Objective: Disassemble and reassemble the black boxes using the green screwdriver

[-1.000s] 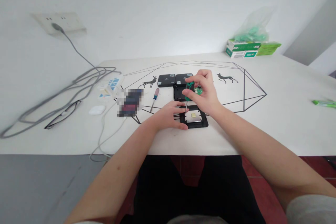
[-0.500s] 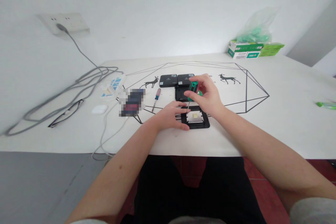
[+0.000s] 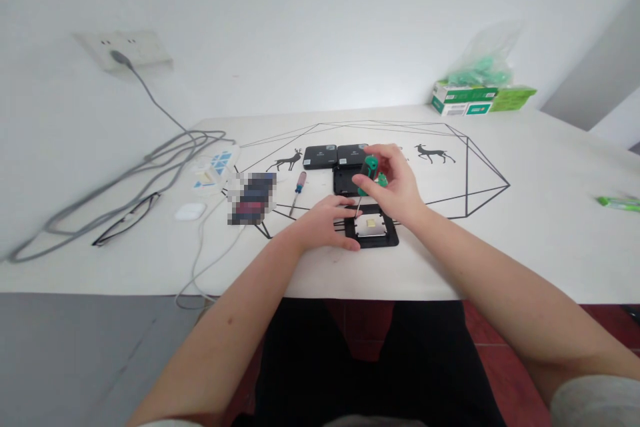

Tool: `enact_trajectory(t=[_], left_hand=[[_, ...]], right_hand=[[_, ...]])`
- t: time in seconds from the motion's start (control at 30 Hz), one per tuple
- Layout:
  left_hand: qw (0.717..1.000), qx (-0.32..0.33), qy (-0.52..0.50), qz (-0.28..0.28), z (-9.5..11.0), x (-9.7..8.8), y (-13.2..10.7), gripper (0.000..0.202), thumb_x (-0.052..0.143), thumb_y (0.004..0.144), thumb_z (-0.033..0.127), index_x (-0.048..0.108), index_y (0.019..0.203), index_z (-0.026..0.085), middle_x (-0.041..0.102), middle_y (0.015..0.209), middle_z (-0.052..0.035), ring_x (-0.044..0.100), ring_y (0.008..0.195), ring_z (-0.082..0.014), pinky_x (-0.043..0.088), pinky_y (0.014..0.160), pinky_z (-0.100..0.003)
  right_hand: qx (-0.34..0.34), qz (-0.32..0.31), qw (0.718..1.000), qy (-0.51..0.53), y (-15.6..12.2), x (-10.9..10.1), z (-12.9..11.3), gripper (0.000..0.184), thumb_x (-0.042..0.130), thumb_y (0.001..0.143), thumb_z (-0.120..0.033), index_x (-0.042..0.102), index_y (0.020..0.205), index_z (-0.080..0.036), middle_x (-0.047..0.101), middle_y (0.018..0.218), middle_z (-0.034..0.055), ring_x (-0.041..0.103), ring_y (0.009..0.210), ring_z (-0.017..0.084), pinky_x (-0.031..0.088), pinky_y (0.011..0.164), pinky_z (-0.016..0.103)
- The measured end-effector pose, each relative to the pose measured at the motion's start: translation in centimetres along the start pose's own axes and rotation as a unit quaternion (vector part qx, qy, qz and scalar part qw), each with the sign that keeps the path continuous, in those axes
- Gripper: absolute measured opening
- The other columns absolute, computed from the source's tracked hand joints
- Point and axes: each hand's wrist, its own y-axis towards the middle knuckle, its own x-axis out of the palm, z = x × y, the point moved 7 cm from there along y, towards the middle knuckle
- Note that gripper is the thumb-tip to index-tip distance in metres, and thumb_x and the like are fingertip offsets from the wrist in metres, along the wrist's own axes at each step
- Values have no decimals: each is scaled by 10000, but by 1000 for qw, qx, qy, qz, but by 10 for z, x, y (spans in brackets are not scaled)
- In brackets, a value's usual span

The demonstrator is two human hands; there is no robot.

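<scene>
1. The black casing is lying flat on the white table, near its front edge; clock positions below are counted from the casing's middle.
2. It is looking squarish and shallow, with rounded corners and a dark rim framing a silver metal plate; dark notches are breaking up the plate's border.
3. A small pale-yellow square pad is sitting near the plate's middle.
4. At nine o'clock, the left hand is resting on the casing's edge, fingers and thumb spread apart.
5. At one o'clock, the right hand is pinching the green-and-black screwdriver by its handle between thumb and fingers.
6. The slim shaft is slanting down toward the plate's ten-o'clock corner; whether its tip is touching, I cannot tell.
7. An open black shell is lying at eleven o'clock, just in front of two closed black boxes.
8. At ten o'clock, a second screwdriver with a reddish-and-blue handle is lying on the table.
</scene>
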Motion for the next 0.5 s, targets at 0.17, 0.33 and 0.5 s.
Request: enact_trajectory(t=[0.17,0.33,0.5], left_hand=[[1000,-8,-1,-3,0,0,0,772,1001,643,583,788,1319,276,598,1518,-152,536,1427,-403,387,1255,-578],[1000,-3,-2,0,1,0,0,763,1003,637,583,794,1305,279,606,1504,-155,542,1423,-404,389,1253,-585],[1000,-13,-5,0,2,-2,0,756,1007,634,574,791,1304,294,592,1532,-139,537,1434,-399,390,1254,-581]], right_hand=[[-13,-41,998,54,0,4,-6,338,458,1058,-362,629,1347,-324,681,1291,77,675,1154,258,587,1001,521],[-27,22,999,-31,3,-5,-9,343,798,868,-454,718,1169,-312,643,1060,57,633,945,253,610,854,484],[7,2,999,37,0,-3,-3,400,619,964,-304,595,1362,-339,691,1171,50,685,1011,248,602,943,504]])
